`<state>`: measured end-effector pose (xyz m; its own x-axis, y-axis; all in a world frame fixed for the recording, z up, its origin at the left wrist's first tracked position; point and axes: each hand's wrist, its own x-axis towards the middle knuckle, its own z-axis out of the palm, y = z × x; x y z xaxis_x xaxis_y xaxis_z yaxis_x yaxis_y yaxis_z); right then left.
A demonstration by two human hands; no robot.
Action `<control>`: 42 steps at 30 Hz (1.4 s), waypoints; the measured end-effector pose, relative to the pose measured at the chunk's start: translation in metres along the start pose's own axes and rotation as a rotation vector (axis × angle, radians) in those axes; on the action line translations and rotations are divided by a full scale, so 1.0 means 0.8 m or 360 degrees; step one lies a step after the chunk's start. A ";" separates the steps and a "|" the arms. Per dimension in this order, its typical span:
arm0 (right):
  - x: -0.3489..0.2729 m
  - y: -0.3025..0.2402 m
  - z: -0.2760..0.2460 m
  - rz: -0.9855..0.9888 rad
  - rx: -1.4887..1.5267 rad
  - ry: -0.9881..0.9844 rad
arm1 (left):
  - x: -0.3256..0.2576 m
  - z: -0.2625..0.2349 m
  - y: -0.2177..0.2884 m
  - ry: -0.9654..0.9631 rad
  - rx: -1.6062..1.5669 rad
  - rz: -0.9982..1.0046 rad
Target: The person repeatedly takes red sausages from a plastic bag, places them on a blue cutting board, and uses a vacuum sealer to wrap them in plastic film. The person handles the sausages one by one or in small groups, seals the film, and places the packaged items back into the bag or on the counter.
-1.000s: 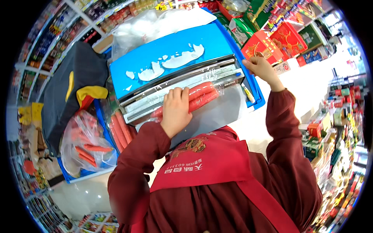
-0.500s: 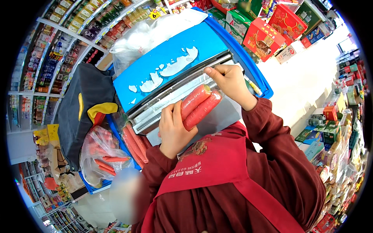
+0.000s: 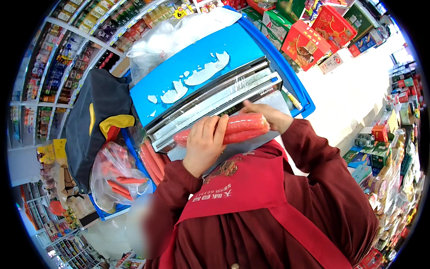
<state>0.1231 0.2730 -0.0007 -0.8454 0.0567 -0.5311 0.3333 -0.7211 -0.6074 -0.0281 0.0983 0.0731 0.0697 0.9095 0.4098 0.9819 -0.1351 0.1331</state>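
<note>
Carrots [image 3: 233, 127] wrapped in film, gripped in my left hand [image 3: 204, 145] & right hand [image 3: 268, 117] just in front of wrap machine [image 3: 215, 101]; I'd keep film taut w/ ends tucked under.

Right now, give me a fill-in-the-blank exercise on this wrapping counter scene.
1. Both hands hold a bundle of ____ wrapped in clear film.
2. The left hand lies over the bundle, while the right hand sits at its ____ end.
3. The wrapping machine has a lid coloured ____.
4. The clear plastic bag of loose carrots lies to the person's ____.

Missing words: carrots; right; blue; left
</note>
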 end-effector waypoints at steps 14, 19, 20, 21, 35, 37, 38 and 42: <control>-0.002 0.008 0.085 -0.0421 -0.0056 -0.0608 | 0.003 -0.053 -0.041 0.0115 0.0299 -0.0054; -0.002 0.031 0.117 -0.0148 0.0065 -0.0722 | -0.034 -0.022 -0.039 0.0965 -0.2382 -0.1178; -0.004 0.027 0.121 -0.0079 -0.0060 -0.0815 | -0.028 -0.017 -0.043 0.0864 -0.2429 -0.1133; -0.002 0.029 0.119 -0.0092 -0.0216 -0.0806 | -0.018 -0.021 -0.037 0.0828 -0.2617 -0.1238; -0.015 -0.168 0.201 -0.1945 -0.2383 -0.0137 | -0.003 -0.025 -0.003 0.0838 -0.2750 -0.0975; -0.008 -0.170 0.213 -0.1934 -0.2653 -0.0187 | -0.004 -0.018 -0.003 0.0863 -0.2759 -0.0946; -0.003 -0.168 0.215 -0.1893 -0.2749 -0.0245 | -0.003 -0.017 -0.003 0.0884 -0.2698 -0.0934; 0.011 -0.159 0.225 -0.1929 -0.2675 -0.0310 | -0.003 -0.014 -0.006 0.0846 -0.2556 -0.0937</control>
<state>-0.0023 0.2411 0.1782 -0.8657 -0.2274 0.4460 -0.4231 0.8086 -0.4089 -0.0353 0.0923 0.0814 -0.5681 0.8066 0.1633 -0.2848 -0.3789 0.8805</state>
